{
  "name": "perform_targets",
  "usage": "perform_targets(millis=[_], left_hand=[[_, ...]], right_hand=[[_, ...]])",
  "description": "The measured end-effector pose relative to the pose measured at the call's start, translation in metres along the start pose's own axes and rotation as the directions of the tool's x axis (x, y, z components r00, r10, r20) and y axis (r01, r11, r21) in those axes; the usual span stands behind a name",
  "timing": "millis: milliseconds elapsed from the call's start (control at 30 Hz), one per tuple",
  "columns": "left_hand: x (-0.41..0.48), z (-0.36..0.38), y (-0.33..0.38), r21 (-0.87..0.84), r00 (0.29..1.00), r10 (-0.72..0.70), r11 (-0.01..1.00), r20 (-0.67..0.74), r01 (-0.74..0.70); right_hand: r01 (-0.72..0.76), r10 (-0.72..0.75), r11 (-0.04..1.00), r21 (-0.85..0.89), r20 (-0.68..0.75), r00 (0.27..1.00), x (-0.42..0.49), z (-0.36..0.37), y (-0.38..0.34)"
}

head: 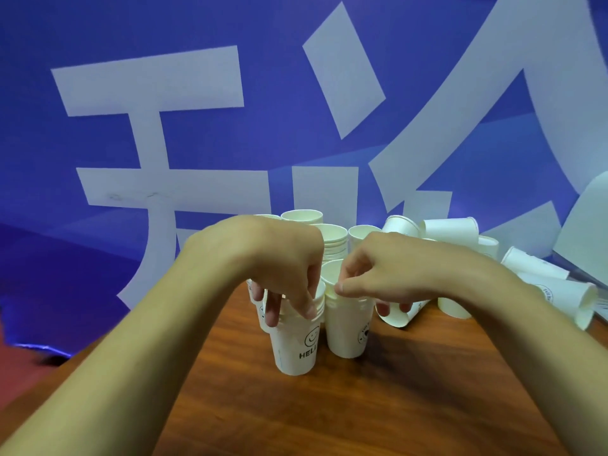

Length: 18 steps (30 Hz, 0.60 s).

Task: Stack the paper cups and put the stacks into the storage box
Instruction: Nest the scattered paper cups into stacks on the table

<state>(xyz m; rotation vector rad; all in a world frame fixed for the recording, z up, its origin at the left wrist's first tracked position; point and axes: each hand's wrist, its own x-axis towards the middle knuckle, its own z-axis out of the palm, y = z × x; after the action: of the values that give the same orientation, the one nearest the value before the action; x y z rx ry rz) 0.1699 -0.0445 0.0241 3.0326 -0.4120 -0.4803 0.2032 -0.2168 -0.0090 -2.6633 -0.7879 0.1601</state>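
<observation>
Two short stacks of white paper cups stand side by side on the brown wooden table (296, 416). My left hand (279, 261) reaches down from above and grips the rims of the left stack (294, 343), which bears a smiley face and "HELL" lettering. My right hand (388, 271) grips the top of the right stack (347, 327), thumb at the rim, fingers curled over the far side. More upright stacks (334, 241) stand just behind my hands. No storage box shows.
Several loose cups lie on their sides at the right, such as one (449, 228) at the back and one (556, 294) near the table's right edge. A blue wall banner (263, 143) with large white characters rises close behind the cups. A red floor shows at far left.
</observation>
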Motion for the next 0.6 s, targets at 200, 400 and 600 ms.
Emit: perform_targets(millis=[200, 400, 600], left_hand=[[0.0105, 0.0033, -0.0049, -0.098, 0.991, -0.040, 0.994, 0.128, 0.053], [0.0116, 0.0028, -0.0015, -0.096, 0.988, -0.052, 0.993, 0.148, 0.067], [0.0093, 0.0022, -0.0005, -0.070, 0.989, -0.082, 0.993, 0.127, 0.092]], right_hand=[[-0.010, 0.011, 1.000, -0.010, 0.063, 0.998, 0.0077, 0.0091, 0.0042], [-0.012, 0.009, 1.000, 0.029, 0.089, 0.996, 0.0087, 0.0081, 0.0064], [-0.023, 0.017, 0.998, 0.055, 0.091, 0.996, 0.0076, 0.0068, 0.0085]])
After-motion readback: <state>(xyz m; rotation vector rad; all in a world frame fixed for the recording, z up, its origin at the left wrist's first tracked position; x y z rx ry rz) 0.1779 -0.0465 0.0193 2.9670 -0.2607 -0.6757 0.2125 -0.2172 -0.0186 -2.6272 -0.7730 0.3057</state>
